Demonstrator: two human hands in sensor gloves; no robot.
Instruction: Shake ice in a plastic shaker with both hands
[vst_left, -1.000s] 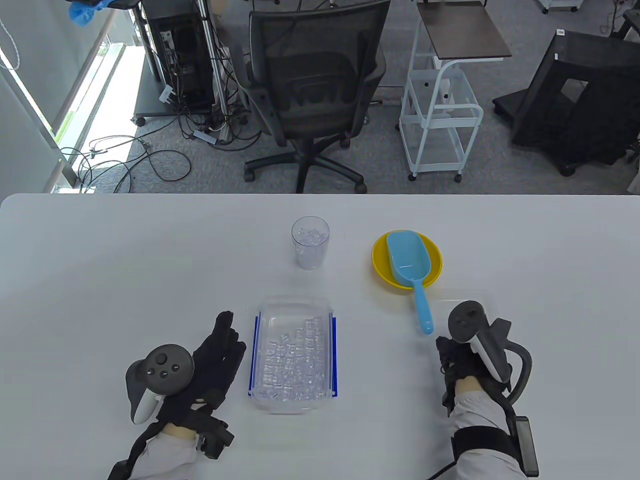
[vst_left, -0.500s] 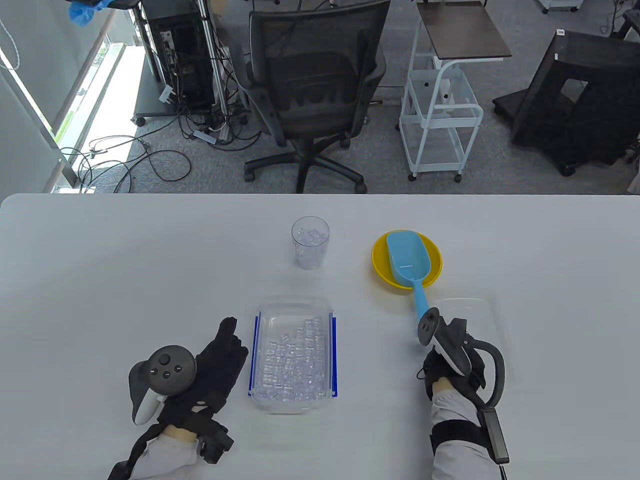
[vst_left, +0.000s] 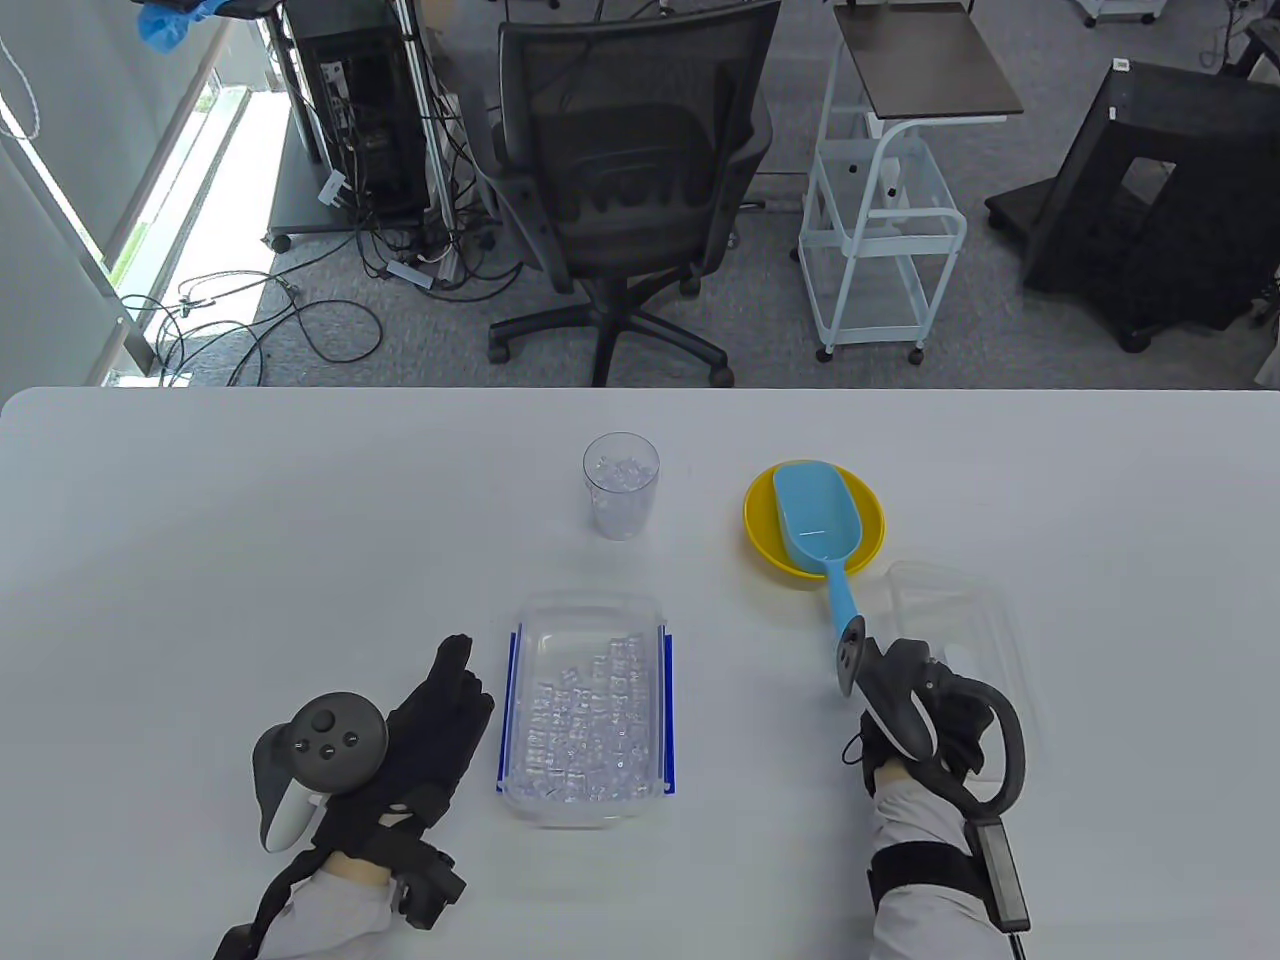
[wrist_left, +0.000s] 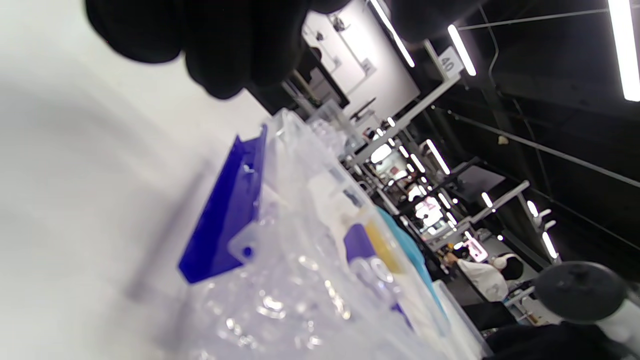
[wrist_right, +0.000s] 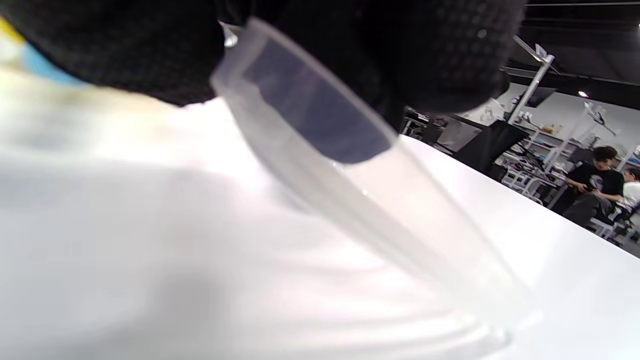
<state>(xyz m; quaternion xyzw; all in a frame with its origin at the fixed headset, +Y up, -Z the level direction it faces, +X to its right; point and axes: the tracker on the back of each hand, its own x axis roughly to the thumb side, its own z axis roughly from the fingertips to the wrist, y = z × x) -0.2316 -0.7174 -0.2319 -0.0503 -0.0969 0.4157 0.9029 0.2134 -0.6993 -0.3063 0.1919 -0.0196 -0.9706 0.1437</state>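
Observation:
A clear plastic box with blue side clips holds several ice cubes at the table's front middle. My left hand lies flat and open on the table just left of it, touching nothing. The box and a blue clip fill the left wrist view. A clear plastic lid is at the front right. My right hand grips its near edge and holds it tilted up off the table. In the right wrist view the gloved fingers pinch the lid's rim.
A clear cup with ice in it stands behind the box. A yellow bowl holds a blue scoop, whose handle reaches toward my right hand. An office chair and a white cart stand beyond the far edge.
My right hand has rolled onto its side, gripped the lid's near edge and tipped the lid up. My left hand has barely moved.

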